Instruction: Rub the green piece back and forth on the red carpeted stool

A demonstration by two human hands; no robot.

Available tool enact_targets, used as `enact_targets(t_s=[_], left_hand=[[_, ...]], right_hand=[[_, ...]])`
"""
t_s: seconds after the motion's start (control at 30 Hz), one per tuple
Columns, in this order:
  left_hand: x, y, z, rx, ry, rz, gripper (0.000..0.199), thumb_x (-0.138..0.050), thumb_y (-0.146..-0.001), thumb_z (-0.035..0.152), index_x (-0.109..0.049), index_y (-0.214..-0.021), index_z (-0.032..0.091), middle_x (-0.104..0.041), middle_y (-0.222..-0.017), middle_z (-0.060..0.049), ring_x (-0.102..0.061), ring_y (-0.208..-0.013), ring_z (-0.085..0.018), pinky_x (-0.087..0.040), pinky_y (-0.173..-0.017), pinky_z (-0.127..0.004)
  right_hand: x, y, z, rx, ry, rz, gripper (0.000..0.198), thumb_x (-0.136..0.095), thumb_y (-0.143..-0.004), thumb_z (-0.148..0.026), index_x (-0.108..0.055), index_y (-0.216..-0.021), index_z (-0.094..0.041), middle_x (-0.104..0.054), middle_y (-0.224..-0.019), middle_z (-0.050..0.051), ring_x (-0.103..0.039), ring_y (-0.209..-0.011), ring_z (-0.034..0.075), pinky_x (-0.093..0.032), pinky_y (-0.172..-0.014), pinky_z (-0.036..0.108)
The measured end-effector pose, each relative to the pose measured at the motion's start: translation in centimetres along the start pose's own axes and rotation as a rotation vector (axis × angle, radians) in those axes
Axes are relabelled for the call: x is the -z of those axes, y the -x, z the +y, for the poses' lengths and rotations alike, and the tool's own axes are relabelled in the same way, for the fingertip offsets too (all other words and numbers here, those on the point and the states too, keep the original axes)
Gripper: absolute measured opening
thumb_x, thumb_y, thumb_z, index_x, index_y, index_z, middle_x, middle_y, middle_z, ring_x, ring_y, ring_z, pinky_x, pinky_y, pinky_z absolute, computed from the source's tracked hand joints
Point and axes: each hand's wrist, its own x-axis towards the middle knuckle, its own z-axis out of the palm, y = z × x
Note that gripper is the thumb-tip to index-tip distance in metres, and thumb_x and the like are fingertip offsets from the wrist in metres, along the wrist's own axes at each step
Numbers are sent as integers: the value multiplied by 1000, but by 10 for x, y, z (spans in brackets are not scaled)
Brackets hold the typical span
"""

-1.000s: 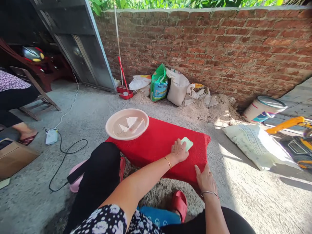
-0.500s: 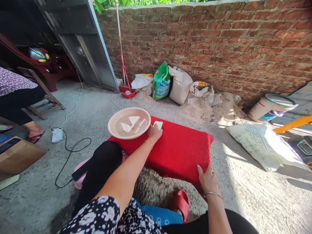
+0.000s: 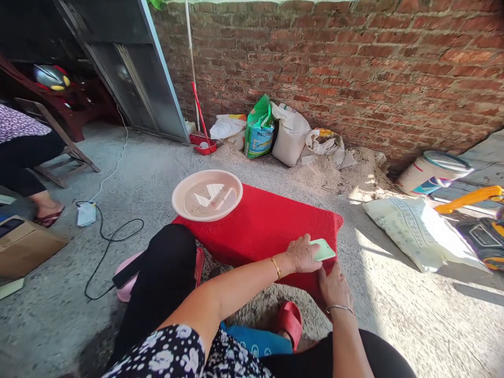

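Observation:
A red cloth point(image 3: 268, 223) covers a low flat surface in front of me. Near its right front corner, my left hand point(image 3: 303, 254) is closed on a pale green flat piece point(image 3: 324, 250) with rounded corners, pressed down on the cloth; its exact kind is unclear. My right hand point(image 3: 337, 287) grips the cloth's right front edge, thumb on top and other fingers partly hidden over the side. On the cloth's left end stands a pale pink basin point(image 3: 177, 206) of cloudy water with bright reflections.
By the brick wall point(image 3: 315, 68) lean a green-blue bag point(image 3: 259, 137), a white sack point(image 3: 290, 137) and a red dustpan point(image 3: 205, 146). A filled sack point(image 3: 413, 231) and a bucket point(image 3: 431, 173) are at right. Another person point(image 3: 23, 142) sits at left; a black cable point(image 3: 114, 240) crosses the floor.
My left hand has slid the pale green piece across the cloth, from beside the basin to the right front corner near my right hand. The right hand keeps its hold.

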Motion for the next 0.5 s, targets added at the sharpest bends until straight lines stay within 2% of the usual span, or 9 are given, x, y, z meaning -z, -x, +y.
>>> enact_targets(t_s=[0.1, 0.2, 0.3, 0.4, 0.5], left_hand=[[22, 23, -35, 151, -27, 126, 43, -54, -77, 50, -57, -113, 26, -49, -107, -8, -55, -97, -26, -48, -81, -40], [45, 40, -73, 406, -58, 223, 42, -54, -79, 47, -55, -115, 25, -49, -108, -9, -55, -98, -26, -48, -82, -39], [53, 50, -90, 571, -72, 256, 43, -53, -80, 44, -54, -117, 23, -48, -110, -11, -54, -101, -27, -48, -82, -40], [41, 59, -75, 517, -52, 217, 46, -54, -79, 45, -53, -119, 24, -48, -113, -11, -53, -102, -27, -49, -82, -40], [19, 65, -45, 274, -11, 107, 49, -55, -76, 48, -54, -120, 25, -48, -114, -11, -53, -103, -28, -49, -83, -40]], right_hand=[[0, 0, -1, -14, -5, 17, 71, -30, -93, -55, -26, -142, -4, -58, -115, 26, -59, -106, 35, -43, -90, 44], [-1, 0, -1, -13, -14, 21, 71, -30, -93, -55, -26, -142, -4, -57, -116, 26, -59, -107, 34, -42, -91, 43], [0, 0, -1, -15, -33, 7, 71, -29, -93, -56, -27, -142, -5, -57, -117, 27, -58, -108, 35, -42, -91, 44], [-1, -1, 1, -22, -48, 1, 74, -27, -91, -59, -27, -143, -5, -56, -118, 28, -57, -110, 37, -42, -92, 47], [-9, -7, 10, -43, -65, 6, 81, -24, -87, -65, -32, -142, -6, -56, -117, 30, -59, -107, 40, -42, -91, 51]])
